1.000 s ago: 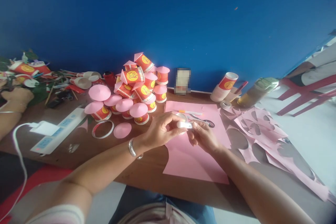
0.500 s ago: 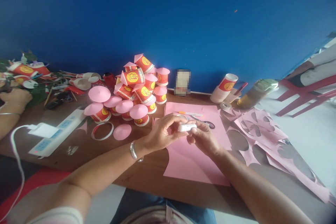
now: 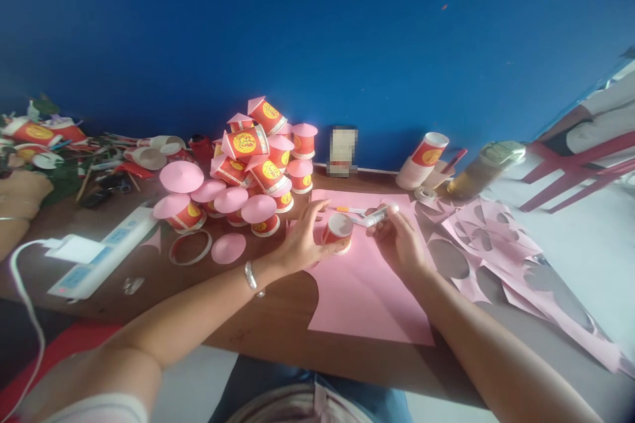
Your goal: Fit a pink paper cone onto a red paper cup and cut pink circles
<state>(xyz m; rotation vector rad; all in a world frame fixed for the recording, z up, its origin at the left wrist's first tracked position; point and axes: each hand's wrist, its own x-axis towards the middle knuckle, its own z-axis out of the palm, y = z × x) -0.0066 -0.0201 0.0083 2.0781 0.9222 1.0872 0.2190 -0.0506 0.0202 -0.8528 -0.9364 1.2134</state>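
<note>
My left hand (image 3: 308,236) is curved round a short red and white paper cup (image 3: 339,227) over the pink sheet (image 3: 370,304). The thumb lies across the cup's lower front, and the index finger stands off behind the rim; the other fingers are mostly hidden. Between the thumb and fingers of my right hand (image 3: 397,238) is a small white tube (image 3: 378,216) with greyish print, slanted just right of the cup. An orange and white pen (image 3: 343,209) lies behind the cup. My right hand hides most of the scissors.
Left stands a pile of red cups (image 3: 265,175) with pink cone tops, near a tape roll (image 3: 190,248) and a power strip (image 3: 106,251). Pink paper scraps (image 3: 489,231), stacked cups (image 3: 421,162) and a jar (image 3: 486,168) are at right. Another person's hand (image 3: 24,192) shows far left.
My hands have parted: the left has let go of the white tube and is now at the paper cup. My right hand has moved a little right with the tube.
</note>
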